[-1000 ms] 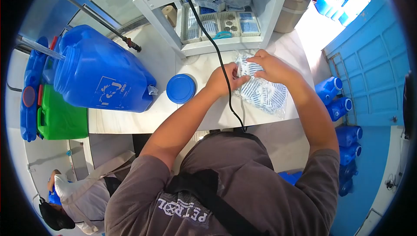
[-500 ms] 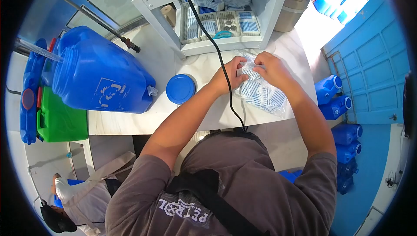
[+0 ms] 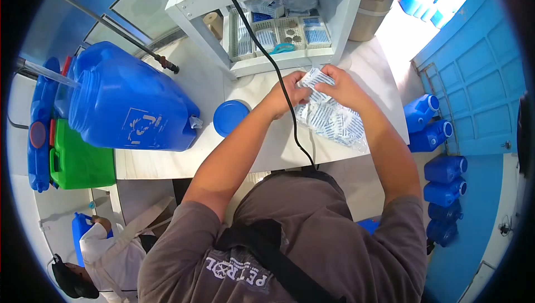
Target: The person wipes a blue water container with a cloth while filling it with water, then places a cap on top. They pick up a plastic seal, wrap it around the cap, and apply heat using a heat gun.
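Observation:
A clear plastic bag (image 3: 333,123) full of white pieces with blue print lies on the marble-look counter. My left hand (image 3: 290,97) is closed on the left side of its upper end, thumb toward the middle. On the other side my right hand (image 3: 341,86) pinches the same end, fingers curled over it. Some printed white pieces (image 3: 315,78) show at the bag's mouth between my two hands. A round blue lid (image 3: 231,118) rests left of my left forearm. Over my left wrist runs a black cable (image 3: 267,52).
A white shelf unit (image 3: 290,70) with small baskets of printed pieces and teal scissors (image 3: 282,48) stands behind my hands. To the left are a large blue water jug (image 3: 128,91) and a green container (image 3: 83,161). Blue jugs (image 3: 429,136) line the right. Another person (image 3: 108,253) is at lower left.
My hands have shifted slightly left and spread the bag's upper end, with more printed pieces showing there. The other person now has a blue container in hand at lower left.

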Tool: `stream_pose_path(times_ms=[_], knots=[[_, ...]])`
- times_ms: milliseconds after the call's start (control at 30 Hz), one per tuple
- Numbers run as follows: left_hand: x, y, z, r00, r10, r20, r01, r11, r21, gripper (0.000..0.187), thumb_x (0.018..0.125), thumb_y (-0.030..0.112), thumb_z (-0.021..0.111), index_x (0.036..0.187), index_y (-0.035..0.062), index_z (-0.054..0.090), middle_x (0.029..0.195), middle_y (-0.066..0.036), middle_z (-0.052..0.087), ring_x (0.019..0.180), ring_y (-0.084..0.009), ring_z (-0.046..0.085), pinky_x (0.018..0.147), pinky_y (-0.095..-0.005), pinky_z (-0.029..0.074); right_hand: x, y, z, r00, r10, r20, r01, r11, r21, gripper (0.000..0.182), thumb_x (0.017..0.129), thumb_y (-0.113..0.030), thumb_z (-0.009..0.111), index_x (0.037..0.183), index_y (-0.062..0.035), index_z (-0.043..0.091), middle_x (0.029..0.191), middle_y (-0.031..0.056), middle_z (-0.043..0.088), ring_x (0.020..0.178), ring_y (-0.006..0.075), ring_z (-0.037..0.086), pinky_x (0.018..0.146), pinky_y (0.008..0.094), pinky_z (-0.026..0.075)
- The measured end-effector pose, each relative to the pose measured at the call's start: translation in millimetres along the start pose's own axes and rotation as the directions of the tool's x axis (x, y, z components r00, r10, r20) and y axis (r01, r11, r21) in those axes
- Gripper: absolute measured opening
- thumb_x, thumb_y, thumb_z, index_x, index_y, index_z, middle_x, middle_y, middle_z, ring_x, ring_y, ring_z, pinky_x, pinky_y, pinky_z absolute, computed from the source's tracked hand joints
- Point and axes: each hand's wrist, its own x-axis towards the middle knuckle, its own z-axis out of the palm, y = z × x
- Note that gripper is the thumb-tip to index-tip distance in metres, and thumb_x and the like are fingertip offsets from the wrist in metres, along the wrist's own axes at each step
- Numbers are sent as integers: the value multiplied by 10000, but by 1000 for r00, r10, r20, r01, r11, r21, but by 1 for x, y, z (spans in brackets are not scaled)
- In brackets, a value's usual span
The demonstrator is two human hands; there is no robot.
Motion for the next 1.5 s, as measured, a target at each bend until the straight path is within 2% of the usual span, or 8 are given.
stream_pose_path(times_ms=[467, 567, 633, 833, 1133, 1300, 1433, 1500], knots=[[-19, 36, -21, 952, -279, 122, 278, 960, 25, 417, 958, 206, 699, 1334, 92, 560, 1233, -33, 645, 1057, -135, 658, 830, -300, 587, 26, -11, 9, 977, -212, 0, 207, 955, -213, 457, 858, -150, 749, 1279, -70, 590, 1184, 186, 661, 1118, 317, 645, 933, 383, 506], [-21, 34, -18, 989, -147, 14, 148, 983, -112, 360, 986, 166, 652, 1316, 51, 565, 1227, -57, 648, 1055, -149, 663, 826, -291, 605, 31, -17, 17, 940, -305, -156, 267, 937, -226, 513, 872, -140, 739, 1346, -59, 560, 1259, 208, 631, 1164, 311, 623, 954, 380, 505], [-22, 27, -19, 995, -104, -7, 101, 974, -201, 352, 995, 144, 632, 1322, 39, 555, 1228, -68, 647, 1052, -158, 666, 819, -283, 612, 26, -22, 24, 961, 83, -265, -40, 986, 163, 509, 904, -102, 711, 1372, 1, 540, 1298, 154, 625, 1214, 260, 585, 1060, 387, 440], [-29, 16, -18, 990, -22, -142, -30, 934, -357, 372, 1001, 89, 611, 1355, 23, 519, 1200, -78, 654, 1023, -168, 668, 822, -296, 611, 8, -23, 31, 987, 160, -13, -105, 707, 699, 430, 941, -28, 665, 1350, 26, 545, 1205, 104, 676, 1084, 172, 640, 932, 340, 519], [-26, 25, -12, 954, 29, -300, -107, 963, -249, 348, 1009, 241, 644, 1293, 62, 554, 1132, -34, 671, 984, -155, 659, 817, -324, 572, 7, -42, 24, 990, 74, -116, 54, 567, 822, 341, 962, -64, 656, 1290, 8, 602, 1152, 89, 703, 1001, 170, 675, 894, 325, 531], [-30, 39, -4, 973, -128, -195, 70, 958, -279, 317, 1033, 340, 594, 1266, 125, 580, 1145, -10, 677, 1013, -143, 654, 845, -367, 555, 17, -37, 21, 995, 98, 18, -100, 964, 248, 373, 923, -95, 699, 1268, 20, 613, 1147, 110, 706, 995, 185, 687, 885, 322, 532], [-32, 32, -7, 944, -111, -312, 24, 963, -269, 324, 1044, 339, 558, 1265, 103, 580, 1168, -26, 681, 1020, -155, 663, 900, -387, 538, 13, -38, 21, 992, -33, -120, 10, 983, -184, 361, 929, -114, 697, 1261, 5, 617, 1119, 96, 706, 1001, 185, 678, 886, 335, 536], [-26, 21, -20, 943, -110, -315, 13, 956, -294, 351, 1043, 356, 559, 1280, 98, 575, 1197, -33, 671, 1047, -162, 655, 905, -386, 538, 11, -31, 19, 996, 54, -75, -38, 978, 203, 364, 946, -125, 682, 1283, -13, 602, 1125, 90, 700, 1012, 186, 672, 883, 340, 540]])
